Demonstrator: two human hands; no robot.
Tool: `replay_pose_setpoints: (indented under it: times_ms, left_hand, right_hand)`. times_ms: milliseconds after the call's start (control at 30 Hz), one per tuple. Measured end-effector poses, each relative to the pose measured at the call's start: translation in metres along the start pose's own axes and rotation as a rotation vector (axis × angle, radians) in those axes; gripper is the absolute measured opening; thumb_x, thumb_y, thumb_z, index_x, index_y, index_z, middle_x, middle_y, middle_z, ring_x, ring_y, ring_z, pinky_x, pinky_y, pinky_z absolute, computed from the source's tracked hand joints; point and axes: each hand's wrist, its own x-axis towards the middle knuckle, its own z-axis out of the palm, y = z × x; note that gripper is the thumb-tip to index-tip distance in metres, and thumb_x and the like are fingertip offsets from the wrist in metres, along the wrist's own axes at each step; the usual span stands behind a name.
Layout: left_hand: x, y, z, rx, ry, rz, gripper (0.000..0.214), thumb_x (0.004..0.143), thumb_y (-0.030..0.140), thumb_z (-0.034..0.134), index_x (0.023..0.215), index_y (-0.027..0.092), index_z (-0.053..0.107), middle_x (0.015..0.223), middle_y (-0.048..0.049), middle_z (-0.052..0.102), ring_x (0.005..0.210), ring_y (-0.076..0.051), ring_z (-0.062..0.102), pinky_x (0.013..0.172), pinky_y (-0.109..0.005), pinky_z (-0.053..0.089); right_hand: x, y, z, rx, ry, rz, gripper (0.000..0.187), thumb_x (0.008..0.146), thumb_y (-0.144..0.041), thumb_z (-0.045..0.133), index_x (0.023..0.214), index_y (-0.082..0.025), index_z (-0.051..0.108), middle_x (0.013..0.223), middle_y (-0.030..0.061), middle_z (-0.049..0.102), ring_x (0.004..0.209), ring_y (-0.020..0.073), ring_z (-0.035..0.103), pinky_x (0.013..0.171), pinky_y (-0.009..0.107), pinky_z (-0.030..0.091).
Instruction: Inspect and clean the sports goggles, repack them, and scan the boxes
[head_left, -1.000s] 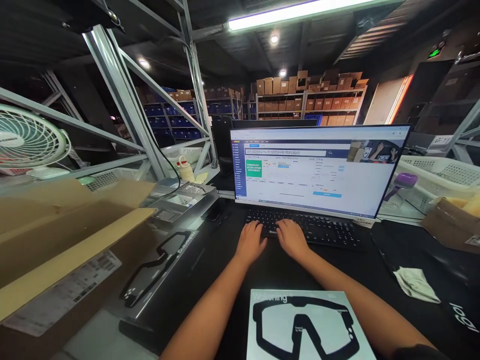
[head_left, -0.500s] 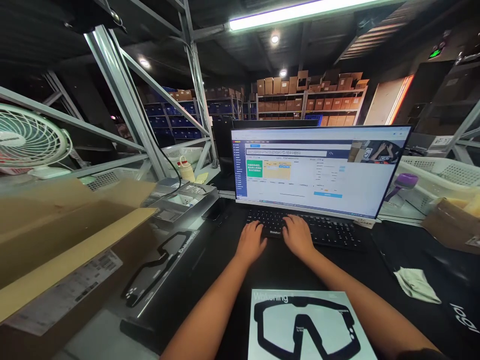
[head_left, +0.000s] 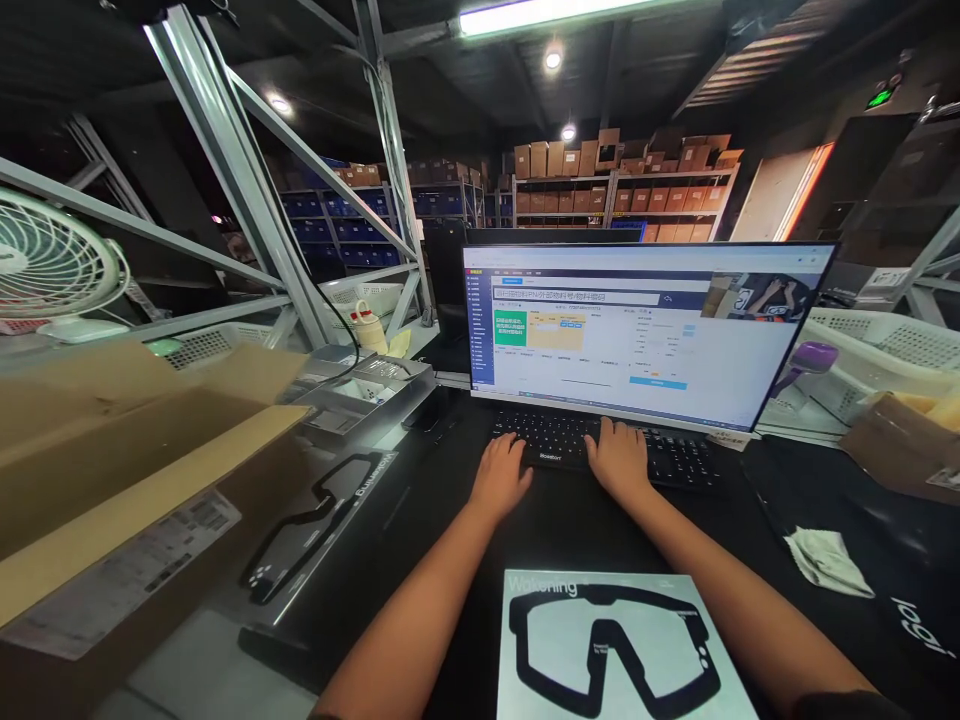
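Both hands rest on a black keyboard (head_left: 551, 437) in front of a lit monitor (head_left: 585, 365). My left hand (head_left: 500, 477) lies over the keyboard's left end, fingers stretched onto the keys and the thumb apart. Right of the keyboard's middle, my right hand (head_left: 619, 462) has its fingers spread on the keys. Neither hand holds anything. Between my forearms lies a white box (head_left: 559, 655) printed with black goggles and the word "Wakening". A similar dark printed box (head_left: 322, 515) is on the left.
An open cardboard box (head_left: 180, 500) stands at the left, with a fan (head_left: 52, 260) behind it. At the right are a folded cloth (head_left: 829, 562), a brown carton (head_left: 900, 445), a purple-headed tool (head_left: 814, 357) and white baskets (head_left: 885, 345). A bottle (head_left: 367, 328) stands left of the monitor.
My right hand has slid to the right along the keyboard. My left hand stays over the left keys. The view has shifted slightly; the white box lies in the same place.
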Motion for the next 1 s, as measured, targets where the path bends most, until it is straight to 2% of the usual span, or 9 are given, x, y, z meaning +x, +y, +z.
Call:
replay_pose_setpoints:
  times_ms: [200,300,400,500,600,667,733,867,1000]
  left_hand:
    - [0.0,0.001,-0.001,-0.007,0.001,-0.007,0.044,0.088,0.026,0.061,0.131,0.017,0.054,0.144,-0.0162,0.051,0.139,-0.032,0.045,0.121,-0.051,0.034]
    - [0.0,0.001,-0.001,-0.009,0.002,-0.009,0.044,0.088,0.025,0.061,0.131,0.017,0.054,0.144,-0.0163,0.051,0.139,-0.033,0.044,0.121,-0.051,0.034]
    - [0.0,0.002,-0.001,-0.008,0.008,-0.01,0.044,0.089,0.025,0.061,0.131,0.016,0.054,0.144,-0.0166,0.05,0.138,-0.033,0.044,0.119,-0.051,0.036]
    - [0.0,0.002,-0.002,-0.009,0.012,-0.015,0.044,0.088,0.024,0.062,0.13,0.014,0.054,0.142,-0.0177,0.051,0.138,-0.034,0.045,0.118,-0.05,0.037]
    - [0.0,0.003,-0.003,-0.011,0.015,-0.013,0.044,0.088,0.024,0.062,0.13,0.014,0.054,0.142,-0.0178,0.051,0.138,-0.034,0.044,0.118,-0.05,0.037]
    - [-0.001,0.003,-0.002,-0.012,0.018,-0.013,0.044,0.088,0.024,0.063,0.13,0.015,0.054,0.142,-0.0172,0.051,0.138,-0.034,0.045,0.118,-0.051,0.037]
    - [-0.001,0.003,-0.002,-0.012,0.021,-0.014,0.045,0.087,0.024,0.063,0.13,0.016,0.054,0.142,-0.0168,0.051,0.137,-0.034,0.045,0.118,-0.051,0.038]
    - [0.0,0.003,-0.001,-0.01,0.027,-0.013,0.045,0.087,0.023,0.064,0.13,0.015,0.054,0.141,-0.0178,0.052,0.137,-0.034,0.045,0.118,-0.051,0.037]
    - [0.0,0.003,0.001,0.002,0.029,-0.016,0.045,0.086,0.023,0.065,0.129,0.014,0.055,0.142,-0.018,0.052,0.136,-0.035,0.046,0.117,-0.052,0.038]
  right_hand:
    - [-0.006,-0.011,0.001,0.003,-0.004,-0.088,0.045,0.1,-0.037,0.047,0.135,-0.009,0.053,0.123,0.0213,0.061,0.118,0.0349,0.052,0.112,0.051,0.027]
    - [-0.005,-0.011,0.003,-0.009,-0.001,-0.03,0.05,0.099,-0.039,0.049,0.134,-0.003,0.052,0.118,0.0251,0.062,0.114,0.0377,0.055,0.113,0.056,0.022]
    - [-0.002,-0.005,0.004,-0.012,0.0,0.023,0.049,0.099,-0.038,0.052,0.125,0.003,0.055,0.108,0.0281,0.063,0.107,0.0398,0.058,0.113,0.06,0.02]
    - [0.0,-0.002,0.004,0.011,0.006,0.001,0.049,0.1,-0.037,0.049,0.124,0.005,0.055,0.102,0.0272,0.065,0.105,0.0393,0.059,0.113,0.061,0.018]
    - [-0.002,-0.006,0.005,0.075,-0.002,-0.157,0.043,0.1,-0.034,0.05,0.13,-0.004,0.056,0.118,0.023,0.063,0.118,0.0351,0.054,0.116,0.055,0.02]
    - [-0.005,-0.014,0.006,0.13,-0.015,-0.277,0.038,0.1,-0.034,0.052,0.131,-0.013,0.058,0.131,0.0177,0.058,0.125,0.0302,0.05,0.117,0.047,0.025]
    - [-0.007,-0.022,0.008,0.175,-0.019,-0.341,0.036,0.1,-0.035,0.052,0.13,-0.017,0.061,0.134,0.015,0.056,0.126,0.0278,0.049,0.115,0.043,0.03]
    - [-0.008,-0.034,0.012,0.227,-0.005,-0.384,0.036,0.1,-0.036,0.054,0.13,-0.019,0.064,0.131,0.0158,0.056,0.125,0.0292,0.048,0.112,0.045,0.036]
    - [-0.006,-0.036,0.013,0.252,0.017,-0.397,0.033,0.098,-0.037,0.058,0.125,-0.022,0.07,0.127,0.0158,0.056,0.124,0.0315,0.047,0.115,0.05,0.032]
